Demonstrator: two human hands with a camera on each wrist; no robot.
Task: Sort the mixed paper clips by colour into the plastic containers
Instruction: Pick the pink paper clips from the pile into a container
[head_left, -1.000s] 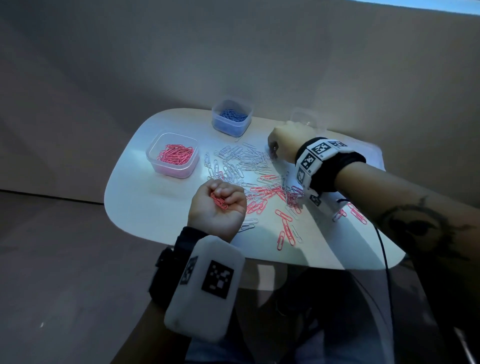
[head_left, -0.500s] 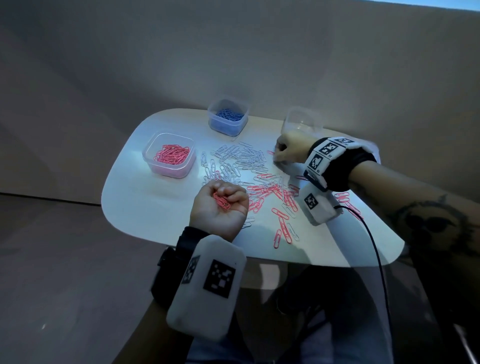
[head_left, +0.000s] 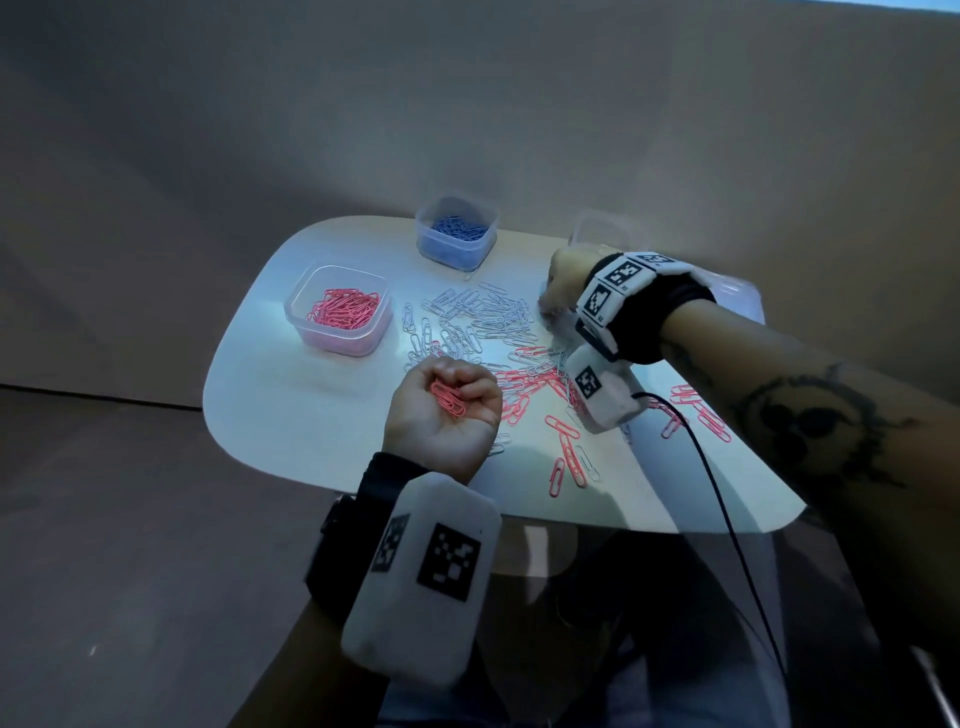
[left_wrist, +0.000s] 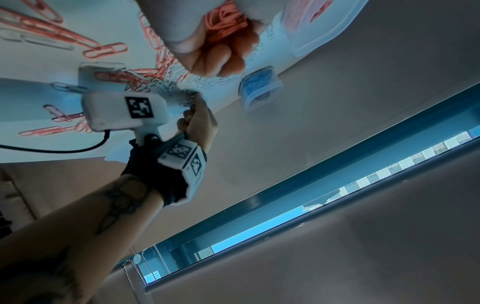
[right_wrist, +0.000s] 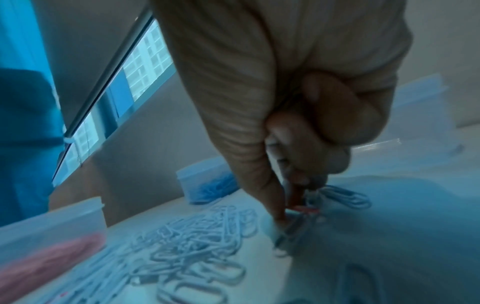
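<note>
Pink container (head_left: 337, 312): clear plastic tub at your left on the tabletop (head_left: 291, 405), holds a heap of pink clips.
Blue container (head_left: 456, 234): clear tub at the far edge, holds blue clips.
Third container (head_left: 597, 228): clear tub at far right, just behind your right hand; contents can't be made out.
Loose clips (head_left: 483, 322): white ones spread mid-tabletop between the tubs, pink clips on the tabletop (head_left: 566, 452) scattered nearer you and to the right.
Left hand (head_left: 441, 415): palm up, fingers curled round a bundle of pink clips (head_left: 448, 397), held above the near side of the pile.
Right hand (head_left: 563, 283): fingers curled, tips pinching clips (right_wrist: 301, 207) at the far right of the white spread; wrist view is blurred, shows one red clip among pale ones.
</note>
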